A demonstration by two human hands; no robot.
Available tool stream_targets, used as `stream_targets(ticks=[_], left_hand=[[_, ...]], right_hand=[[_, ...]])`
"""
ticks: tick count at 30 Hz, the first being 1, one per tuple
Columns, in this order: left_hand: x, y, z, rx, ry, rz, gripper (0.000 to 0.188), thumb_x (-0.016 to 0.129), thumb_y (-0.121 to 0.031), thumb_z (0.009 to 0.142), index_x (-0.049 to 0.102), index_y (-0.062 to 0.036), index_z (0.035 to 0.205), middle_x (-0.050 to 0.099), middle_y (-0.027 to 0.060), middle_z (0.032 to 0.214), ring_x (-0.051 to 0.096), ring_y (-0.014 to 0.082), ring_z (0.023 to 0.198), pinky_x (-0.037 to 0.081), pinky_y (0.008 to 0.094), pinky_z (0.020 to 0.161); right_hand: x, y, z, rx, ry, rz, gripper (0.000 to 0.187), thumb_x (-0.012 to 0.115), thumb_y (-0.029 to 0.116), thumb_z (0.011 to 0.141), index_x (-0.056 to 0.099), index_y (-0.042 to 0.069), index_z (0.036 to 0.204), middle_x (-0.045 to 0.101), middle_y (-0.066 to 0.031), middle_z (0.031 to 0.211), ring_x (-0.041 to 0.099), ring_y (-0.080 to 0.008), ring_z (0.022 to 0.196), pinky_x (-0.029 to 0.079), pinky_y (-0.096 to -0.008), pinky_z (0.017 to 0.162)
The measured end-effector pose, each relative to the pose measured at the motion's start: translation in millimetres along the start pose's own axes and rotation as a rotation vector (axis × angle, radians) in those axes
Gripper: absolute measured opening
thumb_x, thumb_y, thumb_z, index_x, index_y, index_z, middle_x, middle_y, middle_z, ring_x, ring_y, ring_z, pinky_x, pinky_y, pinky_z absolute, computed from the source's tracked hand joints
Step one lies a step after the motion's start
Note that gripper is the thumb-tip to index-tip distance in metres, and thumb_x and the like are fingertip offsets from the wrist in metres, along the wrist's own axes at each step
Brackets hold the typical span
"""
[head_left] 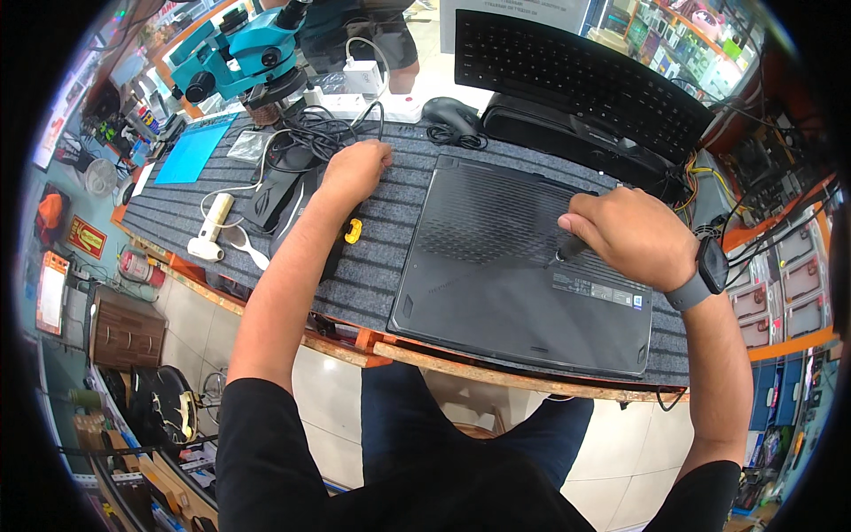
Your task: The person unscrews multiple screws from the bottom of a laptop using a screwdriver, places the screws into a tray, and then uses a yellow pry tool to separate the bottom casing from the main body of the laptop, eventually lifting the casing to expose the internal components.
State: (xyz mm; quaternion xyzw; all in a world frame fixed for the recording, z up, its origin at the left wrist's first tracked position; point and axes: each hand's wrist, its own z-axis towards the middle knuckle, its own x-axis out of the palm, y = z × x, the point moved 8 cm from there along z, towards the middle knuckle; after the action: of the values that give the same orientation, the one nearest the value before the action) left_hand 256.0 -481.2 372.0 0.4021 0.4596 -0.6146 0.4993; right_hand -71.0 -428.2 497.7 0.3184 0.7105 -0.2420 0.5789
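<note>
A black laptop [483,297] lies upside down on the striped grey mat, its vented bottom cover facing up. My right hand [634,232] grips a dark screwdriver [572,247] from above; its tip points down at the cover, beside the printed label. Whether the tip sits in a screw I cannot tell. Left of the laptop, my left hand [355,170] is closed beside a bundle of black cables [315,133]. Its fingertips are curled together over the mat, and what they hold, if anything, is hidden.
Behind the laptop stand a black keyboard [576,75] propped upright and a mouse [454,117]. A teal microscope [248,55], a white power strip [399,108] and a blue mat [197,149] are farther back. A cream handled tool [211,229], a white brush [245,246] and a yellow piece [354,231] lie left.
</note>
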Motion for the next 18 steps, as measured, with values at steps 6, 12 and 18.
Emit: stream_targets(ticks=[6, 12, 18], left_hand=[[-5.6, 6.5, 26.8, -0.045, -0.101, -0.179, 0.013, 0.068, -0.011, 0.087, 0.072, -0.0053, 0.098, 0.075, 0.0120, 0.090, 0.072, 0.0352, 0.088, 0.056, 0.0447, 0.081], [15.6, 5.6, 62.3, -0.248, -0.319, -0.107, 0.014, 0.070, -0.015, 0.086, 0.074, -0.0095, 0.098, 0.076, 0.0112, 0.091, 0.073, 0.0340, 0.087, 0.057, 0.0452, 0.078], [35.8, -2.7, 44.2, -0.322, -0.363, -0.065, 0.015, 0.066, -0.021, 0.095, 0.070, -0.0122, 0.107, 0.075, 0.0182, 0.094, 0.073, 0.0397, 0.090, 0.058, 0.0501, 0.080]], right_hand=[[-6.0, 16.1, -12.5, -0.434, -0.162, 0.227, 0.014, 0.060, 0.013, 0.097, 0.061, 0.004, 0.108, 0.062, -0.0189, 0.107, 0.066, -0.0412, 0.088, 0.053, -0.0483, 0.080], [1.2, 16.2, -7.5, -0.293, -0.171, 0.104, 0.017, 0.061, 0.014, 0.097, 0.060, 0.005, 0.112, 0.061, -0.0190, 0.108, 0.067, -0.0406, 0.087, 0.055, -0.0483, 0.078], [2.8, 11.2, -6.2, -0.132, -0.024, -0.092, 0.019, 0.058, 0.021, 0.102, 0.061, 0.003, 0.103, 0.064, -0.0184, 0.093, 0.067, -0.0403, 0.086, 0.055, -0.0491, 0.077]])
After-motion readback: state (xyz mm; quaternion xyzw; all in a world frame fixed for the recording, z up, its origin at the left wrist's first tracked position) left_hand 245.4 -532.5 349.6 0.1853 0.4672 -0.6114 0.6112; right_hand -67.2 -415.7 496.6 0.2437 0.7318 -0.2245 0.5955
